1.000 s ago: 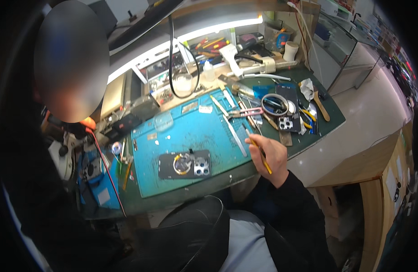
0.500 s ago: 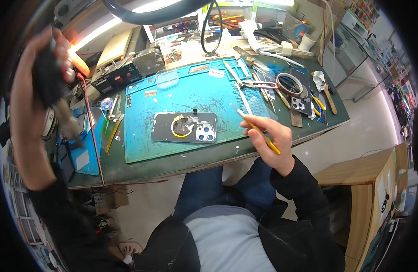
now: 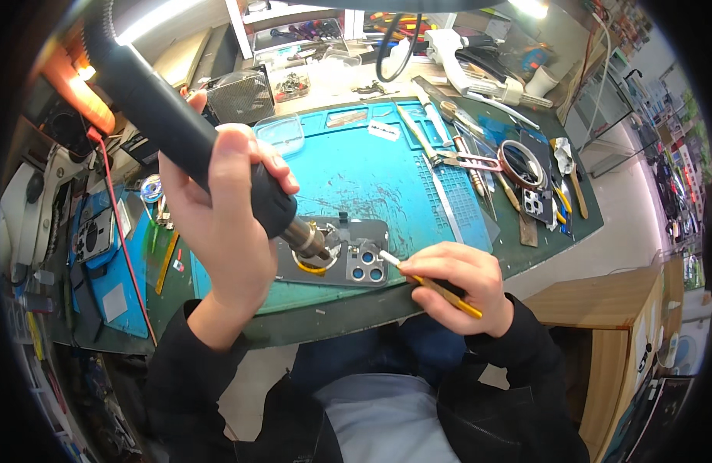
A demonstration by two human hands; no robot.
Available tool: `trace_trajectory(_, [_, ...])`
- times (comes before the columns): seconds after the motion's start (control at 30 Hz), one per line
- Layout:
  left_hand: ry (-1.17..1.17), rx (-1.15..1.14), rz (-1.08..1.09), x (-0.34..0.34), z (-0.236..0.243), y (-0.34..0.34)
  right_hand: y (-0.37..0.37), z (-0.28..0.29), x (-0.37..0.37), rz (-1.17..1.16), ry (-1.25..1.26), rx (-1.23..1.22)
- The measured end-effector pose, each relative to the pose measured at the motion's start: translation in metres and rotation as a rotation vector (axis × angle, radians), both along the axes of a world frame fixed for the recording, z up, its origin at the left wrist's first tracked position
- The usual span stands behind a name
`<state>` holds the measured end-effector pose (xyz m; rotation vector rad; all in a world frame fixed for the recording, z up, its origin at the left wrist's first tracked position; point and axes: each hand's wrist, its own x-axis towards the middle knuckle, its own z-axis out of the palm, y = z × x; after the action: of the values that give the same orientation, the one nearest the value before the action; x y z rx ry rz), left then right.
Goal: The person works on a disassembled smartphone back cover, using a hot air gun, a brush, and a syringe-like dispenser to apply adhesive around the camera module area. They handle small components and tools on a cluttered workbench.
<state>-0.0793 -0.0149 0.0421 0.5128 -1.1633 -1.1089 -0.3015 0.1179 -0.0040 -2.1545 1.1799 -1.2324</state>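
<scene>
My left hand [image 3: 232, 208] is wrapped round a black hot air gun [image 3: 159, 108]. Its metal nozzle points down over the ring area of a dark phone back panel [image 3: 336, 270], hiding part of it. The panel lies on a blue-green work mat [image 3: 333, 174], with a yellow-edged ring and a camera block of several lens holes. Between its fingers my right hand [image 3: 464, 285] holds a thin yellow-handled blade tool [image 3: 448, 296]. The pale tip of that tool reaches the panel beside the camera holes; whether it touches cannot be told.
To the right lie tweezers [image 3: 468, 160], a roll of tape [image 3: 522, 164] and several hand tools. A clear plastic box [image 3: 280, 135] stands at the mat's back. On the left a red cable [image 3: 116, 208] hangs past the bench edge, near another phone back [image 3: 95, 234].
My left hand has brought the hot air gun from the far left down over the panel. My right hand has lowered the blade tool towards the camera holes. The view has shifted.
</scene>
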Motion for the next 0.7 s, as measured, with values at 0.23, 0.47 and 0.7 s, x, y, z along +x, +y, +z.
trace_trajectory(0.23, [0.019,-0.05,-0.047,-0.008,-0.015,-0.004,-0.003,0.001,0.0,0.011,0.023,0.052])
trace_trajectory(0.47, [0.026,-0.065,-0.082,-0.012,-0.025,-0.006,-0.006,0.003,-0.002,0.016,0.011,0.077])
trace_trajectory(0.7, [0.033,-0.044,-0.111,-0.012,-0.031,-0.008,-0.006,-0.001,-0.003,0.015,0.001,0.088])
